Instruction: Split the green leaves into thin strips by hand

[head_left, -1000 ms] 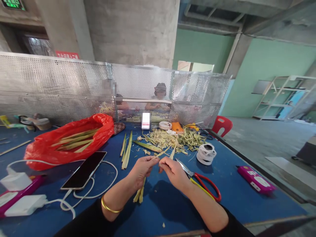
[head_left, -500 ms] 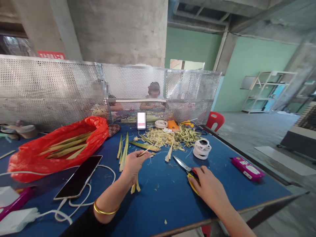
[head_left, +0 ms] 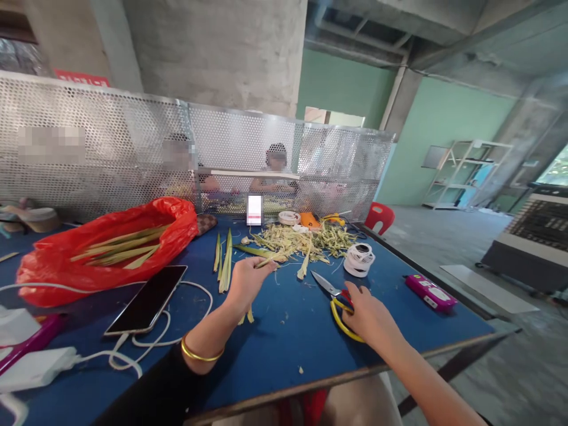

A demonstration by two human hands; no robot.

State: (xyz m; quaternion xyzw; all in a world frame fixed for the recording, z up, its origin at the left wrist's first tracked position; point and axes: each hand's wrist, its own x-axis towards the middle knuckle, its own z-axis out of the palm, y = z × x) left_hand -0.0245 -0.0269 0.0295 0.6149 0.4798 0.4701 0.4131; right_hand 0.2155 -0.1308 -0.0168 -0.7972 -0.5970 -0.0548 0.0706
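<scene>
Blue table (head_left: 284,355): my left hand (head_left: 248,284) pinches leaf strips (head_left: 251,313) at eleven o'clock, probably keeping them together, my right hand (head_left: 368,313) touching scissors (head_left: 327,284) at one, grip unclear.

Yellow-and-red scissors handles (head_left: 336,318), pale yellow leaf strips (head_left: 270,260), blue tabletop (head_left: 284,349), red bag (head_left: 48,260), brown checked pouch (head_left: 206,223)

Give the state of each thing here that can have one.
Left hand: closed on leaf strips
Scissors: on table, blades apparently together
Right hand: at the scissors, grip unclear
Red bag: open, leaves inside
Phone: face up, screen dark, cable attached
Trimmings: heaped loose
Red chair: upright
</scene>
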